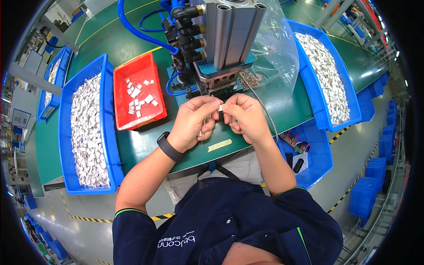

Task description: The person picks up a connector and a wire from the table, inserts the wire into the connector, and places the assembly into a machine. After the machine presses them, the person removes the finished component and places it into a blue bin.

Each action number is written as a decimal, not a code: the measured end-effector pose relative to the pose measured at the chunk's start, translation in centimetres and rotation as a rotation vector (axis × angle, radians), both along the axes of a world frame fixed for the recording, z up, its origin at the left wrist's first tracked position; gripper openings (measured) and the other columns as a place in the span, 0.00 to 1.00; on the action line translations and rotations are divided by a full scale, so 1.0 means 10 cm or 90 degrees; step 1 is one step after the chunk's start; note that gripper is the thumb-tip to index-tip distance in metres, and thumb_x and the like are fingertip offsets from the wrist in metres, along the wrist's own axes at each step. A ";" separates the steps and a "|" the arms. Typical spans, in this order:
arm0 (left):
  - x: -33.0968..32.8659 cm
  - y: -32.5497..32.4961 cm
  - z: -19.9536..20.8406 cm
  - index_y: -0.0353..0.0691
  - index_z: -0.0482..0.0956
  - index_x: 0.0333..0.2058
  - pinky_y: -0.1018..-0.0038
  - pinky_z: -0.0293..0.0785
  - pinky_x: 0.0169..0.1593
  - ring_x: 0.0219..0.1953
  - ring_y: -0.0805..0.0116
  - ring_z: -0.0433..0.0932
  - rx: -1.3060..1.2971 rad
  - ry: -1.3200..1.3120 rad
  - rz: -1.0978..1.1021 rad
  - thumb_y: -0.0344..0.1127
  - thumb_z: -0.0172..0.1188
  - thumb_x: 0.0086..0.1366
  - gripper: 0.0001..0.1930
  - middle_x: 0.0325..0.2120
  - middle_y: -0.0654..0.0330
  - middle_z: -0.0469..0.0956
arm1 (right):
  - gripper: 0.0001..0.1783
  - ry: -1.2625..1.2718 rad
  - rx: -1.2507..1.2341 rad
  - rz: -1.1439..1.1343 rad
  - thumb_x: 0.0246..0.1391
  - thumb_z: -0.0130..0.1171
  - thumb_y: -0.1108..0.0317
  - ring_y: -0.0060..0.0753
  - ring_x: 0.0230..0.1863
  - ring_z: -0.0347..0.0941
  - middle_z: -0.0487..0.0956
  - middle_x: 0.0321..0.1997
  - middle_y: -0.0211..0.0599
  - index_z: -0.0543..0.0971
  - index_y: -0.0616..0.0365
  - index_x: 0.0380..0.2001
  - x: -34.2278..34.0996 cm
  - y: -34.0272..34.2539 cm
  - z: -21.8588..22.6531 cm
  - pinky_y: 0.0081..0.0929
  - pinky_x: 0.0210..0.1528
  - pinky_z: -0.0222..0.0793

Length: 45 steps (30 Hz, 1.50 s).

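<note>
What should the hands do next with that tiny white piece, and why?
Maybe gently move the white piece toward the press: the right hand seems to pinch it, the left hand's fingertips are right beside it, and both are just in front of the press.

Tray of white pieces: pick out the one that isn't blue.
The red tray, between the large blue bin at left and the machine. Its colour sets it apart; it also holds only scattered white pieces, while that blue bin is full of them.
</note>
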<state>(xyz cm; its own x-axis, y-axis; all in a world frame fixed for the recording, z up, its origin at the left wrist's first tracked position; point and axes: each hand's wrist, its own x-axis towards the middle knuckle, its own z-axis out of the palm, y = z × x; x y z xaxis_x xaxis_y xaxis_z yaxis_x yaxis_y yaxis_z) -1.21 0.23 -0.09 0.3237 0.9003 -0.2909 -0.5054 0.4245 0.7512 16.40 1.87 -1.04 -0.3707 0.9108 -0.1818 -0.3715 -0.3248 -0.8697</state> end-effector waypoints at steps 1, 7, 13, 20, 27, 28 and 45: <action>0.00 0.00 -0.01 0.36 0.76 0.40 0.85 0.53 0.12 0.14 0.83 0.63 0.003 0.011 0.009 0.34 0.56 0.67 0.08 0.24 0.64 0.73 | 0.08 0.000 0.000 0.000 0.55 0.61 0.69 0.09 0.12 0.59 0.74 0.19 0.31 0.74 0.61 0.30 0.00 -0.01 0.00 0.11 0.11 0.48; 0.00 0.00 -0.03 0.36 0.76 0.39 0.85 0.53 0.12 0.13 0.83 0.62 0.018 0.008 0.023 0.34 0.55 0.67 0.08 0.24 0.64 0.73 | 0.09 -0.022 -0.025 0.000 0.56 0.61 0.68 0.10 0.14 0.60 0.74 0.21 0.31 0.73 0.60 0.32 -0.06 0.00 0.05 0.11 0.11 0.48; -0.03 0.01 0.02 0.34 0.74 0.44 0.83 0.53 0.12 0.13 0.80 0.61 0.005 -0.028 0.006 0.36 0.48 0.68 0.13 0.24 0.61 0.73 | 0.09 0.153 -0.141 0.035 0.55 0.60 0.69 0.12 0.14 0.62 0.75 0.24 0.34 0.72 0.60 0.32 0.01 0.04 0.03 0.12 0.09 0.49; -0.05 0.01 -0.01 0.32 0.71 0.46 0.82 0.54 0.11 0.12 0.78 0.62 0.007 -0.044 0.004 0.33 0.46 0.66 0.14 0.24 0.59 0.73 | 0.10 0.021 -0.069 0.044 0.54 0.63 0.69 0.11 0.15 0.62 0.76 0.26 0.33 0.73 0.62 0.34 -0.05 -0.05 0.08 0.11 0.10 0.48; -0.01 0.00 0.00 0.32 0.67 0.47 0.82 0.55 0.11 0.12 0.78 0.63 0.038 0.000 -0.005 0.29 0.47 0.65 0.13 0.23 0.57 0.73 | 0.08 0.006 -0.017 -0.044 0.54 0.64 0.72 0.09 0.15 0.61 0.77 0.22 0.32 0.77 0.65 0.34 -0.14 -0.07 0.05 0.09 0.12 0.47; -0.01 0.00 -0.01 0.33 0.66 0.47 0.82 0.55 0.11 0.12 0.78 0.64 0.045 -0.008 -0.010 0.28 0.48 0.65 0.13 0.23 0.56 0.73 | 0.08 0.006 -0.017 -0.045 0.54 0.64 0.72 0.09 0.15 0.61 0.77 0.22 0.32 0.77 0.65 0.34 -0.13 -0.06 0.06 0.09 0.12 0.47; 0.00 -0.01 0.00 0.39 0.71 0.41 0.84 0.51 0.11 0.11 0.81 0.61 -0.004 0.055 -0.078 0.37 0.54 0.68 0.09 0.23 0.58 0.74 | 0.09 0.025 -0.074 -0.061 0.54 0.64 0.70 0.10 0.12 0.59 0.71 0.17 0.26 0.74 0.62 0.32 0.06 -0.02 0.14 0.11 0.10 0.47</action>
